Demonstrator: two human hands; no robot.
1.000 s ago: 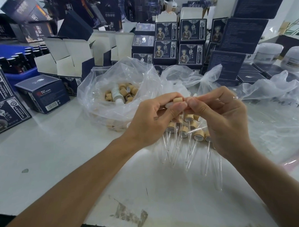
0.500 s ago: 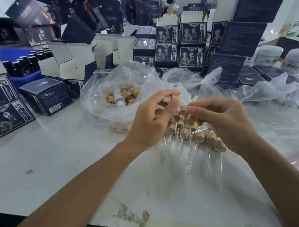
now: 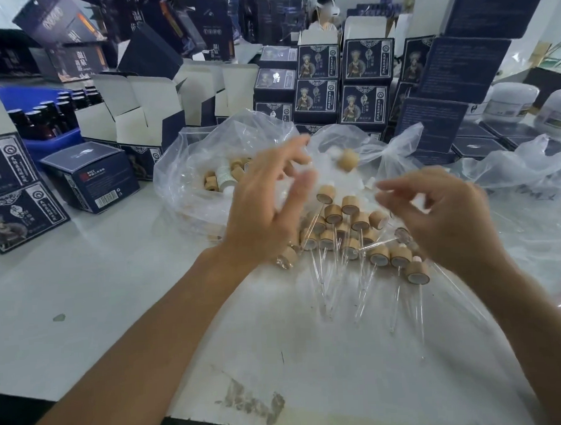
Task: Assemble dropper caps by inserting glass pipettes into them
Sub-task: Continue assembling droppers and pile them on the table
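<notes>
My left hand [image 3: 266, 206] is blurred, its fingers spread straight, and it holds nothing. My right hand [image 3: 446, 221] hovers with loosely curled fingers and nothing visible in them. Between and just beyond the hands, a blurred wooden dropper cap [image 3: 347, 159] shows in front of the plastic, touching neither hand. Below the hands lies a pile of assembled droppers [image 3: 348, 238], wooden caps with glass pipettes pointing toward me. A clear bag of loose caps [image 3: 213, 183] sits behind my left hand.
The white table [image 3: 116, 299] carries crumpled clear plastic [image 3: 529, 201] at the right, dark blue product boxes [image 3: 91, 175] at left and behind, open cartons [image 3: 133, 112], a blue crate of dark bottles [image 3: 44, 123] and white jars [image 3: 509, 101]. A person sits far behind.
Both hands were pinching a cap and pipette together; they have since parted. The left hand has opened and spread, the right has drawn back, and a cap now shows free between them.
</notes>
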